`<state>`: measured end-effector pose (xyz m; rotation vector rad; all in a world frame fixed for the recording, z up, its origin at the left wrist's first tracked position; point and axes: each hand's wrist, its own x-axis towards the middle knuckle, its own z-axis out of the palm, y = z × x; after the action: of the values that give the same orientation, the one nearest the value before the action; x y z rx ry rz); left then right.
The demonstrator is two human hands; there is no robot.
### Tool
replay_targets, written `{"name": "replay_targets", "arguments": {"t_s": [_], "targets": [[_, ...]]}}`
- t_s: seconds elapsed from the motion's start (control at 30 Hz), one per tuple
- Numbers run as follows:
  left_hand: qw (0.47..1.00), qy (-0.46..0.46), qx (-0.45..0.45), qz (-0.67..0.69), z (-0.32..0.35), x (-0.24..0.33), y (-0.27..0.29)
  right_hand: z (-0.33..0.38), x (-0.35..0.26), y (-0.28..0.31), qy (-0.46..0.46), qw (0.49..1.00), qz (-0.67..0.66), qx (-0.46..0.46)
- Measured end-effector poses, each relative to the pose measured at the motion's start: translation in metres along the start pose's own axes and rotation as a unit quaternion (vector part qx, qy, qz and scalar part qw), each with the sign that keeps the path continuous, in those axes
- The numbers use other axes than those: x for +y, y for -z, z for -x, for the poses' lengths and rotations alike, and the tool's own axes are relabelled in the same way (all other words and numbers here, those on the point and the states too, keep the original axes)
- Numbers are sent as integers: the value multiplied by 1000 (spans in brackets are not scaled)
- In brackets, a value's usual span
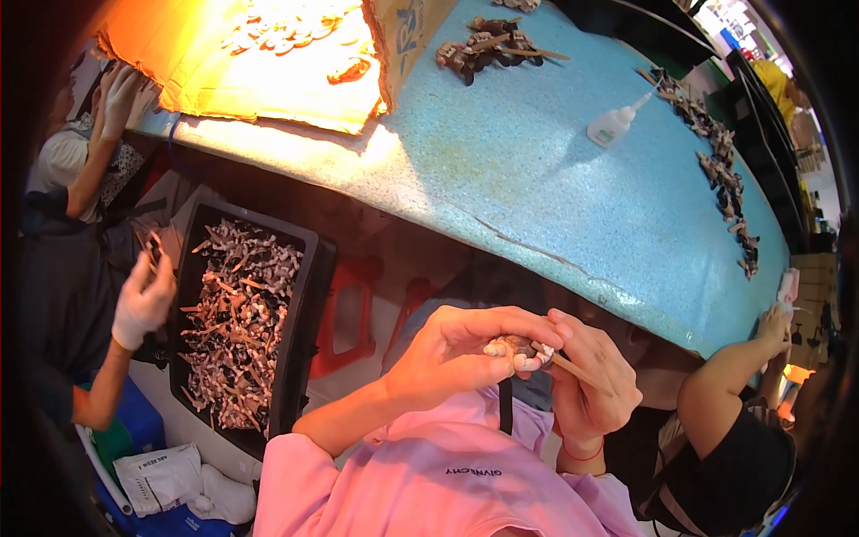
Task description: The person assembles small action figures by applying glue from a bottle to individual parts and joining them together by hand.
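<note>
Small figurine [519, 351]: a little brown piece with pale, whitish knobs at its near side, pinched between both hands just above the pink lap, near the middle of the view; mostly hidden by fingers, so its full shape cannot be told.
Co-worker's gloved hand [143, 300]: far left, white glove, holding something small and dark beside the tray.
Black tray [304, 295]: left of the hands, heaped with brown and pale figurine parts lying jumbled.
Left hand [456, 349]: curled closed round the figurine, thumb and fingertips pressed on its left end; the pink sleeve runs down to the lower edge.
Right hand [591, 376]: fingers closed on the figurine's right end and also gripping a thin wooden stick.
Wooden stick [573, 365]: pale, slim, slanting down to the right from the figurine across the right palm.
Cardboard sheet [268, 80]: far left on the table, brightly lit orange, with small pieces spread on it.
Blue table [537, 179]: speckled, curving across the far side.
Pile of parts [492, 45]: brown, at the far middle of the table.
Squeeze bottle [613, 125]: white, lying tilted on the table, far right of centre.
Row of figurines [725, 179]: dark, strung along the table's right edge.
Another person's arm [734, 367]: near right, bent at the table's edge.
</note>
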<state>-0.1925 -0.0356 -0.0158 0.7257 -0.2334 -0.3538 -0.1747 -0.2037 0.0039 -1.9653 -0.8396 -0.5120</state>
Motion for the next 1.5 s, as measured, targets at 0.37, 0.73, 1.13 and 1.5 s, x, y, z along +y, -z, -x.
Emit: {"name": "replay_targets", "arguments": {"t_s": [0.37, 0.73, 1.13, 1.5], "targets": [[1000, 18, 10, 15, 2, 2, -1, 0, -2, 1, -2, 1000, 10, -14], [999, 21, 14, 25, 2, 3, 1, -2, -3, 0, 0, 1000, 12, -21], [999, 17, -10, 30, 0, 7, 4, -2, -3, 0, 15, 999, 25, -21], [996, 49, 52, 54, -1, 8, -4, -2, -2, -1, 11, 999, 42, -20]]}}
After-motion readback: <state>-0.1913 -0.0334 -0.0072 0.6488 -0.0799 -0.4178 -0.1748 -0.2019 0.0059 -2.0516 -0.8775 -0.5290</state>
